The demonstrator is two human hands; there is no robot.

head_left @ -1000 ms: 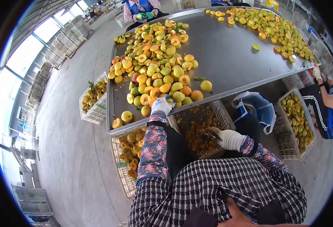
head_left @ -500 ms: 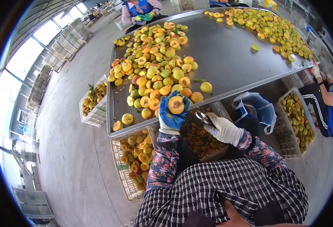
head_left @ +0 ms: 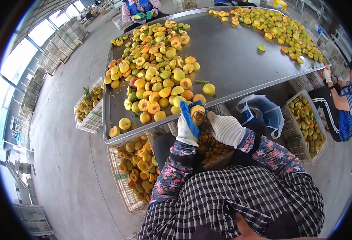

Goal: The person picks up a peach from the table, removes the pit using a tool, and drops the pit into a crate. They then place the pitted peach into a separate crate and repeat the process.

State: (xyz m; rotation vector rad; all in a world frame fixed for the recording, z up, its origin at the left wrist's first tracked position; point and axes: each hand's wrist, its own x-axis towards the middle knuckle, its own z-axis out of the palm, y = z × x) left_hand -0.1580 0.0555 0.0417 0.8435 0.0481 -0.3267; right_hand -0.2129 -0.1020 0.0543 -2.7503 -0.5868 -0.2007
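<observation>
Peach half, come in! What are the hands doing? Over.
Left hand cups peach half. Right hand presses metal tool into its pit. Nothing in the way; pit crate below.

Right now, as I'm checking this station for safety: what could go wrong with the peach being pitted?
1. The right hand drives a pitting tool into the peach half cupped in the left hand; a slip could jab that gloved palm.
2. A loose peach lies near the rim of the steel table; a nudge might roll it onto the floor.
</observation>
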